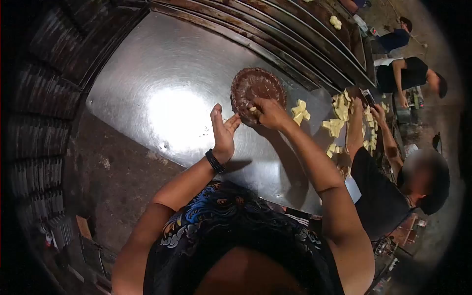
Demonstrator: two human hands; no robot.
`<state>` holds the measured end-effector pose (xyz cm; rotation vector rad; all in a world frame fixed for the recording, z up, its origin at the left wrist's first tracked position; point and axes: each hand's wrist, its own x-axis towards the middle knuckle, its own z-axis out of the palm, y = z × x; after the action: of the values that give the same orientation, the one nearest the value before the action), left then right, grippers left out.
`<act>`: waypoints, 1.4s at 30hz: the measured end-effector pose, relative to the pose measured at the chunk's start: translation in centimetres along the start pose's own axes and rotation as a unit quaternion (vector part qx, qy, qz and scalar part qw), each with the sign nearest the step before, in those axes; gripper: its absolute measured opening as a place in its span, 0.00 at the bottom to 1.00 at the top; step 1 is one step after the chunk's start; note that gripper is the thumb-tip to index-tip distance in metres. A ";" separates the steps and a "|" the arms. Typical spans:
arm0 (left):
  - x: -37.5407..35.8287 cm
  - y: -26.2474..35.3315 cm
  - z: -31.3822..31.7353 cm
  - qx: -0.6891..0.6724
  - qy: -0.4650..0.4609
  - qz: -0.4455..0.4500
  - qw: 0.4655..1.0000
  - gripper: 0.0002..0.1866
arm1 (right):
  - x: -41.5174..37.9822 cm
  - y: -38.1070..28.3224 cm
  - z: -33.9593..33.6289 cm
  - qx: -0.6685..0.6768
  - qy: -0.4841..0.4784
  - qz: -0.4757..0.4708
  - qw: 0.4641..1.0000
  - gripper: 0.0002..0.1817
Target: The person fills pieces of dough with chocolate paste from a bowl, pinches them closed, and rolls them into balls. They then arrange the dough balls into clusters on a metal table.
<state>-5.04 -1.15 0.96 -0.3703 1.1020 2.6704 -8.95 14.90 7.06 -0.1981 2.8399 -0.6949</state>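
A round dish of brown, chocolate-coloured paste [260, 86] stands on the shiny metal table [132, 64]. My right hand [269, 114] is at the dish's near edge, its fingers curled; a small pale bit shows at the fingertips, too small to name. My left hand [224, 132], with a dark bracelet at the wrist, is held just left of the dish, fingers apart and holding nothing. Just right of the dish lies a pale yellow dough piece [300, 112].
More yellow dough pieces [334, 127] lie at the table's right, where a co-worker in a black cap [378, 191] handles them. Stacked metal trays [295, 37] border the far side. Two more people [410, 73] stand farther right. Dark racks [42, 142] are at left.
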 end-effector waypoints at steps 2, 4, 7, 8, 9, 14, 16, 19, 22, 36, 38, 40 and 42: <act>0.3 0.2 0.5 -0.014 -0.010 -0.006 1.000 0.42 | 1.5 2.0 0.5 0.206 -0.105 0.070 0.970 0.09; 0.4 0.8 0.5 -0.028 -0.023 -0.027 0.999 0.41 | 1.5 2.1 -1.0 0.377 -0.152 0.127 0.905 0.10; 1.1 1.5 0.0 0.020 -0.014 -0.055 0.998 0.39 | 0.0 2.3 -2.2 0.649 -0.181 0.155 0.722 0.14; 1.4 1.6 -0.2 0.049 -0.006 -0.062 0.997 0.38 | -0.5 2.6 -2.0 0.704 -0.184 0.114 0.676 0.16; 1.8 1.7 -0.1 0.128 0.024 -0.008 0.991 0.35 | -1.2 2.4 -1.8 0.746 -0.159 0.109 0.637 0.16; 0.0 2.9 2.2 0.187 -0.177 -0.037 0.966 0.34 | -6.0 2.0 -0.6 0.867 -0.133 0.029 0.480 0.23; -2.2 2.4 4.4 0.179 -0.261 -0.078 0.945 0.35 | -8.3 2.8 0.2 0.872 -0.130 0.018 0.471 0.28; -6.0 0.1 5.3 0.174 -0.205 -0.096 0.958 0.16 | -12.2 4.7 1.9 0.884 -0.141 0.003 0.446 0.28; -8.8 -2.4 4.8 0.163 -0.144 -0.108 0.970 0.09 | -15.8 5.6 3.8 0.902 -0.131 0.048 0.408 0.24; -10.9 -0.4 3.5 0.406 -0.236 0.146 0.871 0.20 | -15.9 1.0 2.9 0.315 0.173 -0.012 0.933 0.13; -10.9 0.0 3.2 0.398 -0.233 0.145 0.876 0.26 | -15.9 -0.4 3.4 0.336 0.241 -0.023 0.910 0.12; -10.9 -0.1 3.6 0.384 -0.264 0.199 0.862 0.26 | -16.4 -2.1 4.0 0.349 0.298 -0.018 0.888 0.10; -10.3 -0.8 2.6 0.390 -0.309 0.222 0.838 0.24 | -17.4 -2.0 4.4 0.253 0.309 0.018 0.917 0.09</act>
<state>4.49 0.08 5.45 0.9208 2.0093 2.0641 9.07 14.31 7.12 0.1965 3.0543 -1.7050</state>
